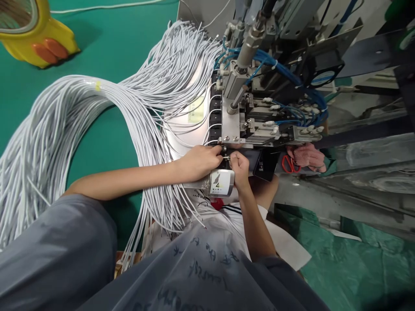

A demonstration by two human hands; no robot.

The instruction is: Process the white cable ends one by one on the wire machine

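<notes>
My left hand point(201, 160) and my right hand point(239, 166) meet at the front of a metal machine point(256, 108). Both are pinched around a small metal part or cable end point(227, 158) at a black fixture point(215, 112). My left fingers are closed on a thin white cable; my right fingers pinch its tip. A big bundle of white cables point(97, 116) fans over the green table point(106, 47) and under my left forearm. Below my hands sits a silver block with a yellow warning label point(221, 183).
A yellow duck-shaped container point(35, 34) stands at the far left corner. Blue air hoses point(292, 77) and cylinders crowd the machine top. Red-handled scissors point(288, 164) lie by a pink cloth to the right. Green plastic sheeting point(356, 255) covers the lower right.
</notes>
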